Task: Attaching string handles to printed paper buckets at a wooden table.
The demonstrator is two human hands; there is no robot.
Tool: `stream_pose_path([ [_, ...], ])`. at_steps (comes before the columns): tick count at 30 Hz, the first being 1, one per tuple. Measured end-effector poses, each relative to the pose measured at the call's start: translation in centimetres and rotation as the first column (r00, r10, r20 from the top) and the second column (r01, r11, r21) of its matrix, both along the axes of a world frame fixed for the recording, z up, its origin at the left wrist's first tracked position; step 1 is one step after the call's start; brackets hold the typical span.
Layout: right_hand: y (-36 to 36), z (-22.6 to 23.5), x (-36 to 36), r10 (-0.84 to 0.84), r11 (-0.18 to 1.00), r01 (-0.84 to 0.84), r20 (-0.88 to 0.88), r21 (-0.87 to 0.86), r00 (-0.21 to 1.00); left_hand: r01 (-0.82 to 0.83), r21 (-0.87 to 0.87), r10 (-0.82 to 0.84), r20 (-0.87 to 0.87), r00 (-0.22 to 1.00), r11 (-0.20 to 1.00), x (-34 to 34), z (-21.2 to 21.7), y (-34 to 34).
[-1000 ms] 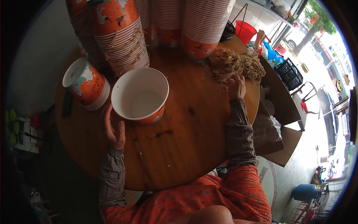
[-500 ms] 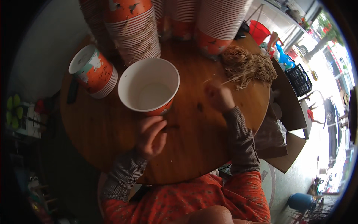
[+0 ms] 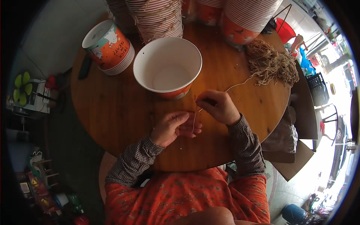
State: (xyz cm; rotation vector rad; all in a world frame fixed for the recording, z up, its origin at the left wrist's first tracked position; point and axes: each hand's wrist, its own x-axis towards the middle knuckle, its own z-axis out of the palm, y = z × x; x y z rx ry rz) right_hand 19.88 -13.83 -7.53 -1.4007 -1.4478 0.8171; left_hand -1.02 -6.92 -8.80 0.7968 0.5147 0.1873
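Open bucket point(image 3: 167, 63) white inside and orange outside. Upturned buckets point(image 3: 113, 48) orange, with pale green, white figures and dark lettering. Tall stack point(image 3: 159, 20) ringed by white rims with reddish bands between. Cord bundle point(image 3: 273, 63) and loose strand point(image 3: 239, 83) tan. Bench point(image 3: 120, 116) warm brown. Sleeves point(image 3: 135, 157) in a small dark-and-white check. Garment point(image 3: 183, 195) red-orange, speckled with a small greyish print.

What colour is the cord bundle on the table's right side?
The cord bundle is tan; the head view shows it best.
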Motion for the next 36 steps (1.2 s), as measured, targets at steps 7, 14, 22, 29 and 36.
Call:
stream_pose_path([
  [7, -0.2, 0.2, 0.9, -0.049, 0.999, 0.050, 0.064, -0.020, 0.997, 0.029, -0.009, -0.029, -0.030, 0.999, 1.000, -0.3, -0.6, 0.3],
  [14, -0.2, 0.2, -1.4, 0.079, 0.997, -0.077, -0.084, 0.026, 0.993, -0.013, 0.206, 0.037, -0.110, 0.993, 0.978, -0.4, -1.0, 0.7],
  [22, -0.2, -0.5, -2.9, 0.096, 0.994, -0.095, 0.008, -0.059, 0.995, -0.122, 0.539, 0.214, -0.111, 0.970, 0.833, -0.6, -0.9, 1.0],
  [29, -0.1, -0.6, -2.0, 0.033, 0.955, -0.180, -0.518, -0.235, 0.855, -0.272, 0.499, 0.323, -0.018, 0.946, 0.823, -0.6, -0.1, 0.9],
  [36, -0.1, -0.9, -2.6, 0.050, 0.965, -0.174, -0.509, -0.198, 0.859, -0.130, 0.731, 0.223, -0.031, 0.974, 0.669, -0.8, 0.3, 0.2],
])
